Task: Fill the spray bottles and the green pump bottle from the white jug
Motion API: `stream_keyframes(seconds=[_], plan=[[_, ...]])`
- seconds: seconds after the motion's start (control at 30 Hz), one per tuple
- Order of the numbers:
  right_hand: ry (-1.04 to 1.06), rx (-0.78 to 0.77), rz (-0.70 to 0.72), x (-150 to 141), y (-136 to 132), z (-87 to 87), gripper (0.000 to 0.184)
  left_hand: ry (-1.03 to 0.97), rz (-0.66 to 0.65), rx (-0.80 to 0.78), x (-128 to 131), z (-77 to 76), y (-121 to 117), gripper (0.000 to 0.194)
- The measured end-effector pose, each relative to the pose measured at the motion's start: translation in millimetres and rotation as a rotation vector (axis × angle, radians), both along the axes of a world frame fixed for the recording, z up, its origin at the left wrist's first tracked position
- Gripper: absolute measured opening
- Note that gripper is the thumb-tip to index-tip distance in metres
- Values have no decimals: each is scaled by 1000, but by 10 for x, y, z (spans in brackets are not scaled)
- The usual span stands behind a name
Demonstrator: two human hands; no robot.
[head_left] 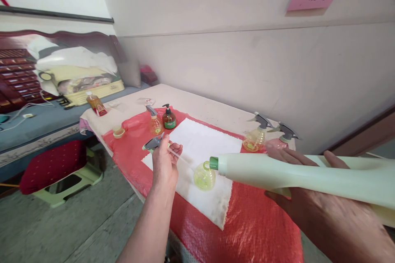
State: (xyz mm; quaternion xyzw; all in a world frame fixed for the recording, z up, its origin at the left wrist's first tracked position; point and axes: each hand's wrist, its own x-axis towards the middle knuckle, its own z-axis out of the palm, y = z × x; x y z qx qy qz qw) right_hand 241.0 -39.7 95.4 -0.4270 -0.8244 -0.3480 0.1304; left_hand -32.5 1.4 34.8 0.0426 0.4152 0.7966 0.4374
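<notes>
My left hand (166, 156) is closed around a grey trigger spray head (152, 144), and its thin dip tube points down to the right. In my right hand (311, 185) lies a large pale green bottle (256, 168), tipped on its side with its green spout (213, 162) at the left end. The spout is at the open neck of a small ribbed yellow-green bottle (204, 177); I cannot tell whether they touch. That bottle stands upright on a white cloth (212, 137), with some yellow-green tint low inside it.
Spray bottles (254, 137) stand at the right and another spray bottle (156, 124) at the left, beside a dark pump bottle (169, 119). Red plastic sheeting (259, 213) covers the table. An amber bottle (96, 104) and small cap (118, 132) are farther left. A stool (61, 168) is on the floor.
</notes>
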Motion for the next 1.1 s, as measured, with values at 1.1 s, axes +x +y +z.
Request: stream_keyframes(seconds=[1.1], plan=[[34, -110, -18, 9, 2, 30, 40, -20, 11, -17, -2, 33, -6, 24]])
